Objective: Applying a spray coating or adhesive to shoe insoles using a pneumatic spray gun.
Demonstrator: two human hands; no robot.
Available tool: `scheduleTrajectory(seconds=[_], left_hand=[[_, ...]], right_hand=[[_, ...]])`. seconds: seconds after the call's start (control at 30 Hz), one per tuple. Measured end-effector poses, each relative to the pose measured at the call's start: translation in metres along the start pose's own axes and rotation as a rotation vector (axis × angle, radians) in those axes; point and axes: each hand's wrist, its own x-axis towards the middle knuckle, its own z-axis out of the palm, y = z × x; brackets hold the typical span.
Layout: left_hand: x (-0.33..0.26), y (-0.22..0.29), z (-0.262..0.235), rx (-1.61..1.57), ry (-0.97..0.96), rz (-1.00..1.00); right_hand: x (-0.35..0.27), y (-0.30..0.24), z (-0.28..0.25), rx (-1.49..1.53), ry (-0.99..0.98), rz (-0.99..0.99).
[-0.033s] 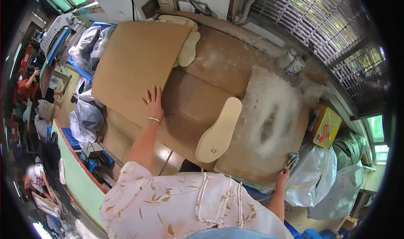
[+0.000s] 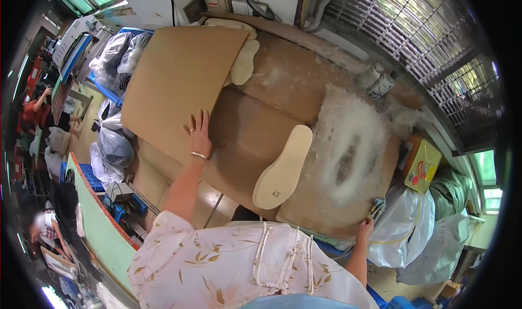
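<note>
L hand (image 2: 199, 137) flat, fingers spread, on cardboard (image 2: 179, 80). R hand (image 2: 365, 228) grips bench's (image 2: 283, 86) near-right edge. Insole (image 2: 283, 167) lies between.

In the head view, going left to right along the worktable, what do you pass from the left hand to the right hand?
left hand flat on the cardboard sheet → cream shoe insole → ring of white fluffy debris → right hand at the table's near edge.
</note>
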Motion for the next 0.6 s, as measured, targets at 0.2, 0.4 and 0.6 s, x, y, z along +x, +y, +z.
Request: scheduleTrajectory(seconds=[0.2, 0.4, 0.6], left_hand=[[-0.107, 0.083, -0.026, -0.069, -0.165, 0.059], [-0.158, 0.108, 0.025, -0.104, -0.157, 0.173], [-0.174, 0.040, 0.019, -0.527, -0.152, 0.368]], right_hand=[[0.000, -0.003, 0.000, -0.024, 0.000, 0.027], [0.003, 0.004, 0.001, -0.024, 0.028, -0.046], [0.005, 0.004, 0.001, 0.007, -0.006, -0.035]])
